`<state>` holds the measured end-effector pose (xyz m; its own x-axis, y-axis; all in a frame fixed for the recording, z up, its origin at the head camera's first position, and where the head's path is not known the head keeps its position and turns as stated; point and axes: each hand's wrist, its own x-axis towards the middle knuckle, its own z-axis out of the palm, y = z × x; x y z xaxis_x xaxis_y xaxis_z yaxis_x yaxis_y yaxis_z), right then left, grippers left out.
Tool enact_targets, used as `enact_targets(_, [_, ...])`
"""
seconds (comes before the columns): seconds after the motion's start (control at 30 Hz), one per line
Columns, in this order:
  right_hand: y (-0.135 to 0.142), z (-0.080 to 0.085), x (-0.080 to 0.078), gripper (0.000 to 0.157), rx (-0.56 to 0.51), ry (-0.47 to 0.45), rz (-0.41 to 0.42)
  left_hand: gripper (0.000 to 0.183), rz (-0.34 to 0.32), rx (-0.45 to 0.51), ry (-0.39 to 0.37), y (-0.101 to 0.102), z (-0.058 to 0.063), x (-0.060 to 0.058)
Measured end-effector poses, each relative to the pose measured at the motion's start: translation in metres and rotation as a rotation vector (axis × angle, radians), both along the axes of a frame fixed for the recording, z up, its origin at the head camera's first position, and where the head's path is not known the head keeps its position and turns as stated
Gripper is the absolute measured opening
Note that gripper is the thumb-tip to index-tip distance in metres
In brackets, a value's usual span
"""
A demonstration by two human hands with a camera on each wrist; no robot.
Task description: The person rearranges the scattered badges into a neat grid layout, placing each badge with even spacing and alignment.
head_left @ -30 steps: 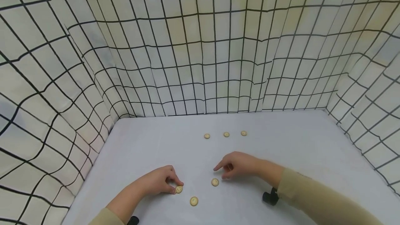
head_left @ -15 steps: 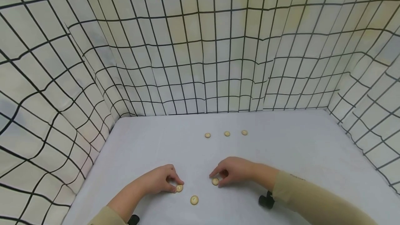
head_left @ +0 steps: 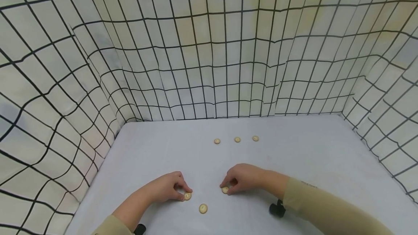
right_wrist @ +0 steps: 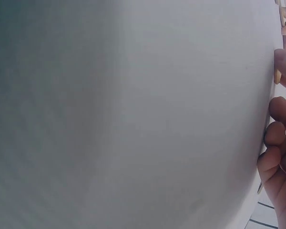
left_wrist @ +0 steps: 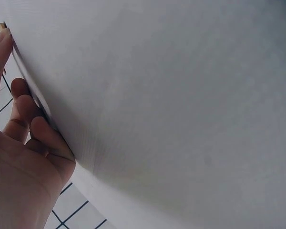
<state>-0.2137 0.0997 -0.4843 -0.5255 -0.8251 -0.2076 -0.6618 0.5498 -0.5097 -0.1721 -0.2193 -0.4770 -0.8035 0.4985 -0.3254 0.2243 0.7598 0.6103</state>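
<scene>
In the head view my left hand [head_left: 164,188] pinches a round, pale wooden button [head_left: 187,196] between thumb and forefinger, low over the white tabletop. To the right, my right hand [head_left: 245,178] has thumb and forefinger on either side of a second wooden button [head_left: 225,190], gripping its edges. A third button [head_left: 203,208] lies flat between the hands, nearer the front and touched by neither. Only a sliver of the held button [right_wrist: 277,76] shows under the fingertips in the right wrist view. The left wrist view mostly has tabletop, with the curled fingers [left_wrist: 26,107] at its left edge.
Farther back lie three more buttons in a loose row: a left one [head_left: 217,141], a middle one [head_left: 237,139] and a right one [head_left: 255,138]. White cloth walls with a dark grid [head_left: 202,64] enclose the white table [head_left: 156,140] at the back and sides.
My right hand has come down and left from beside the second button, and its thumb and forefinger have closed on it. The left hand keeps its pinch, almost unmoved.
</scene>
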Motion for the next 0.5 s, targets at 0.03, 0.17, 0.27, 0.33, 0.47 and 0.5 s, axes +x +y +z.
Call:
enact_targets(0.03, [0.0002,-0.0005,-0.0003,0.027,0.0,0.006,0.007,0.025,0.0,0.0,-0.001,0.0003,0.0001,-0.0001])
enact_targets(0.17, [0.0006,-0.0027,-0.0014,0.026,0.002,0.027,0.033,0.025,0.0,-0.002,-0.005,0.0009,0.0008,-0.0003])
enact_targets(0.27, [0.001,-0.0032,-0.002,0.026,0.0,0.041,0.047,0.025,0.0,-0.006,-0.004,0.0011,0.0012,-0.0005])
enact_targets(0.33, [0.0013,-0.0028,-0.0022,0.025,-0.003,0.044,0.051,0.025,0.0,-0.007,-0.003,0.0012,0.0016,-0.0005])
enact_targets(0.47, [0.0036,-0.0012,-0.0018,0.025,-0.02,0.045,0.051,0.025,-0.001,-0.005,-0.003,0.0012,0.0022,-0.0003])
enact_targets(0.5, [0.0045,-0.0011,-0.0017,0.025,-0.024,0.044,0.047,0.025,-0.002,-0.005,-0.002,0.0014,0.0023,-0.0003])
